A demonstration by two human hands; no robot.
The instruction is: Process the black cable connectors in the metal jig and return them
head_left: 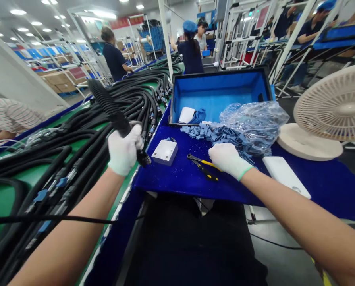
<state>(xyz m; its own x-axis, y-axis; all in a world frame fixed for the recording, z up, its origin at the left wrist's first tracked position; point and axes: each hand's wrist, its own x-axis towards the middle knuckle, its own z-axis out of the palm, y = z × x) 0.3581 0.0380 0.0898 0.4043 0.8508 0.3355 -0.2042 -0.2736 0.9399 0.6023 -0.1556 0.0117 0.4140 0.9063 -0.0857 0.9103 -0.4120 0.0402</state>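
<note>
Workshop lights (104, 14) shine beyond the blue bench (177, 183); before its crate (219, 89), the right hand (229, 159) curls at pliers (206, 171), grip unclear; front-left of the crate, the left hand (121, 151) clenches a black hose (107, 101).

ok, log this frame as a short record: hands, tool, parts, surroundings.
left hand: gloved, closed around a black hose
right hand: gloved, at one handle of the pliers; grip unclear
pliers: on blue table surface, jaws toward metal block
parts: loose blue pieces, beyond right hand
behind parts: blue bin
far right: fan
</note>
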